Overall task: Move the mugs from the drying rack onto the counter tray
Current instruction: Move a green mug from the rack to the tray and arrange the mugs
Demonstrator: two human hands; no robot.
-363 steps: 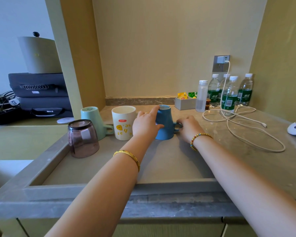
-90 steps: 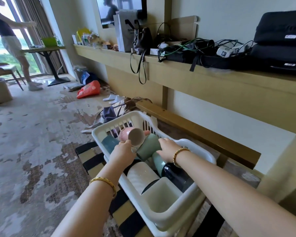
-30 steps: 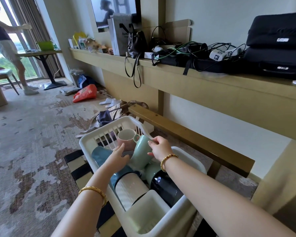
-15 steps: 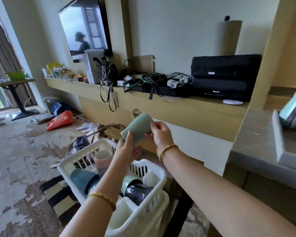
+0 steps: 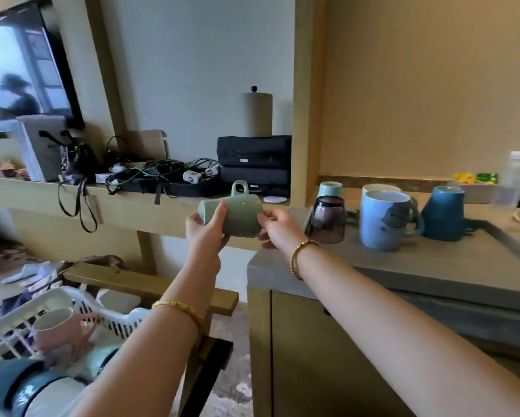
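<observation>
A beige-walled room with a patterned carpet holds a grey stone bench (image 5: 418,266) on the right, set over a tan cabinet; its top has a raised rim like a tray. To the left runs a long wooden shelf (image 5: 126,203) under a wall-mounted television (image 5: 24,73). On the shelf stand stacked black cases (image 5: 254,164), a tangle of cables (image 5: 162,173), a dark handbag (image 5: 78,164) and a paper bag whose print is too blurred to read. Small white labels on the cases are also unreadable.

Low at the left sits the white drying rack (image 5: 114,320), with a pink mug (image 5: 60,329) and other mugs still inside. On the bench stand a light blue mug (image 5: 383,221), an upturned dark blue mug (image 5: 443,213), an upturned smoky glass (image 5: 326,219) and a pale teal mug (image 5: 330,189) behind it, all close together.

The green mug (image 5: 237,216) is in the air, on its side with handle up, just left of the bench edge. The left hand (image 5: 206,233) grips its mouth end, and the right hand (image 5: 278,230) pinches its base.
</observation>
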